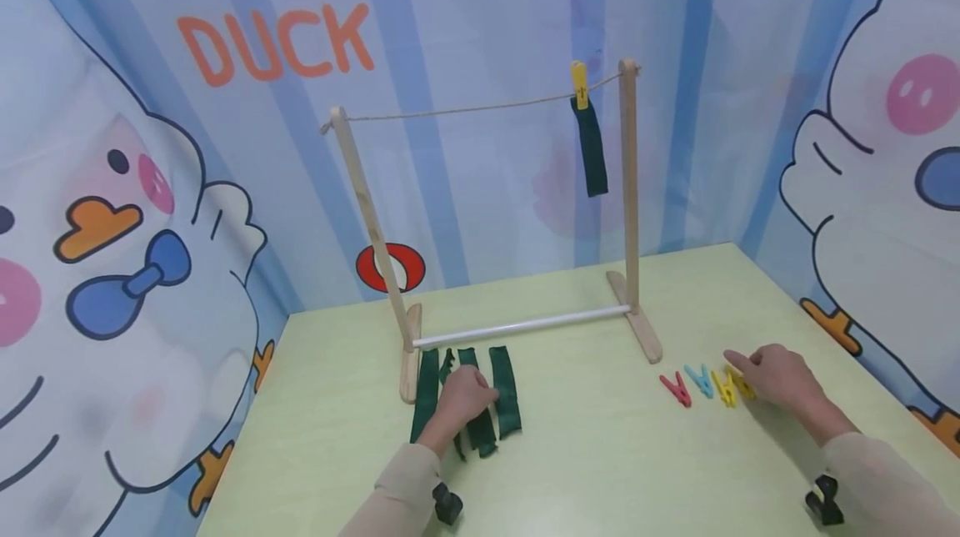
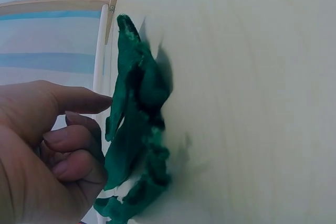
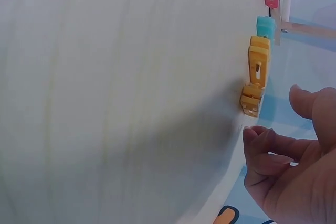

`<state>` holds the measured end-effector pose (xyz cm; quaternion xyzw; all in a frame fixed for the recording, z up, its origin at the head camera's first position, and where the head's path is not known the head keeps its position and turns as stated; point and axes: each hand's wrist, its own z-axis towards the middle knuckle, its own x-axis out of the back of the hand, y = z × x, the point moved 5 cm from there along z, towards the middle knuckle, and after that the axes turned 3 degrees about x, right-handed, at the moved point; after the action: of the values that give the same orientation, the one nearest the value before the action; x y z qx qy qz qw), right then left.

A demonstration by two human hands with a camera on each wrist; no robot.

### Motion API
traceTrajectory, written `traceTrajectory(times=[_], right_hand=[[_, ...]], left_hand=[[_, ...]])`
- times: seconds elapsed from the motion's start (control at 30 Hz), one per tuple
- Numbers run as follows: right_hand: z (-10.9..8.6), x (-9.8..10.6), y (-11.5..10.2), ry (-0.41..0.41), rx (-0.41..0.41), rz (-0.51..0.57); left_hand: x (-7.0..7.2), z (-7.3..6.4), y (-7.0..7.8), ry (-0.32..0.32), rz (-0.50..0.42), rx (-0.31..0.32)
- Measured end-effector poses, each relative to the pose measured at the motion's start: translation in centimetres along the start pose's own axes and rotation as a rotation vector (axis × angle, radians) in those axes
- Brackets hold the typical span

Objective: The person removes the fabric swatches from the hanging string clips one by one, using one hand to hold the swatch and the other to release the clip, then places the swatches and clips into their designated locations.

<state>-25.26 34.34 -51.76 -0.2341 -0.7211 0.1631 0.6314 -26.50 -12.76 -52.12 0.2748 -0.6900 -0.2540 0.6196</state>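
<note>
Several dark green cloth strips lie on the table, the rightmost strip (image 1: pixel 506 392) a little apart from the others. Over them is my left hand (image 1: pixel 462 397), thumb tip right at the edge of a crumpled-looking strip (image 2: pixel 137 98) in the left wrist view. Its other fingers curl loosely with no cloth between them. On the right, my right hand (image 1: pixel 782 377) reaches beside two yellow clothespins (image 1: pixel 724 387), thumb and fingers apart and holding nothing. A blue clothespin (image 1: pixel 700 380) and a red clothespin (image 1: pixel 676 389) lie left of these.
Behind the strips stands a wooden rack, its right post (image 1: pixel 630 187) and left post (image 1: pixel 367 212) joined by a cord (image 1: pixel 465 110) and a white rod (image 1: pixel 525 326). From the cord hangs a green strip (image 1: pixel 591 149) under a yellow clothespin (image 1: pixel 580 85). A duck-print curtain (image 1: pixel 480 187) encloses the table.
</note>
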Motion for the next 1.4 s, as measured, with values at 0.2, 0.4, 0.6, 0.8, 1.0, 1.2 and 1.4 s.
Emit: traceTrajectory(times=[0.2,0.4,0.6,0.8,1.0,1.2,1.4], right_hand=[[0.1,0.6,0.3,0.044,0.021,0.01],[0.0,1.1,-0.4,0.106,0.061,0.013],[-0.1,1.2,-1.5,0.153,0.109,0.045],[-0.2,1.3,-2.0,0.177,0.118,0.06],[-0.5,1.8,-3.5,0.226,0.176,0.086],[-0.5,2.7,-5.7,0.259,0.219,0.152],[-0.4,3.5,-7.3,0.276,0.229,0.19]], left_hand=[[0.7,0.4,0.3,0.049,0.037,-0.006],[1.3,0.8,0.8,0.065,0.016,-0.007],[1.5,0.9,1.3,0.06,0.005,-0.02],[1.7,0.9,1.5,0.051,-0.006,-0.052],[2.2,1.3,1.9,0.047,-0.055,-0.05],[2.7,2.0,2.7,0.035,-0.121,-0.083],[3.3,2.6,3.4,0.073,-0.117,-0.114]])
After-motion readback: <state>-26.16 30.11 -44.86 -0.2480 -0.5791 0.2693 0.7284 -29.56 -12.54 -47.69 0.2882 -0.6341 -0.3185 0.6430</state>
